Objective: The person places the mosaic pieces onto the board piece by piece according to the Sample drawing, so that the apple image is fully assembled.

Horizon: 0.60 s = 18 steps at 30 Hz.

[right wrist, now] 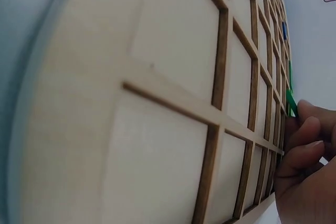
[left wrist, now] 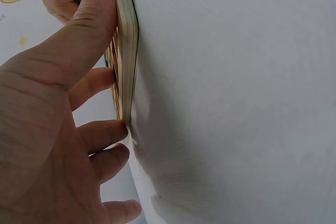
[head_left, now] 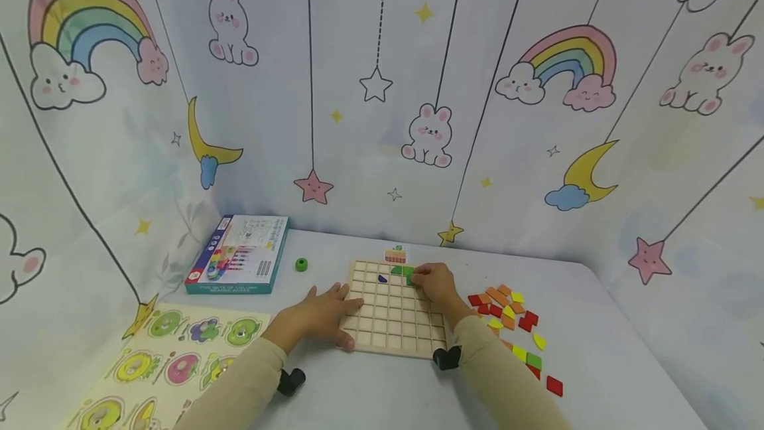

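Observation:
A wooden grid board (head_left: 394,345) with square cells lies on the table. My left hand (head_left: 325,314) rests at its left side, fingers spread, with the thumb against the near corner, as the left wrist view also shows. At the far right corner, my right hand (head_left: 438,287) pinches a green tile (right wrist: 292,101) between thumb and fingers, low over the cells; the fingers hide part of it. Other green pieces (head_left: 396,271) sit in the far row beside it. One dark blue piece (head_left: 382,279) lies in a cell of the second row.
Loose red, orange, yellow and green tiles (head_left: 507,310) lie scattered right of the board. A small card (head_left: 395,254) stands behind it. At left are a green bead (head_left: 301,264), a boxed bead set (head_left: 239,254) and a fruit picture board (head_left: 179,357).

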Available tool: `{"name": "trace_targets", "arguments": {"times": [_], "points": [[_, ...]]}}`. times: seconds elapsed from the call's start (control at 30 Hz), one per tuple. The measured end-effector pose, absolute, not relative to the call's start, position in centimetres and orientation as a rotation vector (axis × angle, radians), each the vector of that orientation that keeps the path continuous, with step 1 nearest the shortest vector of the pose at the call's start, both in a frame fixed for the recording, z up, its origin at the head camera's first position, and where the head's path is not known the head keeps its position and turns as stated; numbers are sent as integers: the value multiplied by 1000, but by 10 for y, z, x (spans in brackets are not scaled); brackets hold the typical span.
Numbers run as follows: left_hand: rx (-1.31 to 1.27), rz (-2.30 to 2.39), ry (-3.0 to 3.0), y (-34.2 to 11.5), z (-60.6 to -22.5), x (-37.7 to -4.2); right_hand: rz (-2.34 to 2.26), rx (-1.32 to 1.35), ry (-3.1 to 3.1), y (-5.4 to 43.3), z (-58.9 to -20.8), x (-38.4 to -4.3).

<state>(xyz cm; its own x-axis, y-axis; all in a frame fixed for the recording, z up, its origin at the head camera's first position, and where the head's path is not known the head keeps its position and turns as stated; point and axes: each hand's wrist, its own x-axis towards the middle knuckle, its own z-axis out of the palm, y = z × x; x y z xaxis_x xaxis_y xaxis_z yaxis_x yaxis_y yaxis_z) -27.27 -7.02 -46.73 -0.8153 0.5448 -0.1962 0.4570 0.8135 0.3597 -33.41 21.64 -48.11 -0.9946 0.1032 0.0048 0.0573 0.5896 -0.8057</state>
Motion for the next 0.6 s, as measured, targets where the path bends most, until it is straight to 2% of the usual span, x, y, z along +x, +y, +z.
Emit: {"name": "trace_targets", "arguments": {"times": [0.6], "points": [[762, 437, 2705, -71, -470, -274, 1277, -165, -2794, 214, -488, -338]]}}
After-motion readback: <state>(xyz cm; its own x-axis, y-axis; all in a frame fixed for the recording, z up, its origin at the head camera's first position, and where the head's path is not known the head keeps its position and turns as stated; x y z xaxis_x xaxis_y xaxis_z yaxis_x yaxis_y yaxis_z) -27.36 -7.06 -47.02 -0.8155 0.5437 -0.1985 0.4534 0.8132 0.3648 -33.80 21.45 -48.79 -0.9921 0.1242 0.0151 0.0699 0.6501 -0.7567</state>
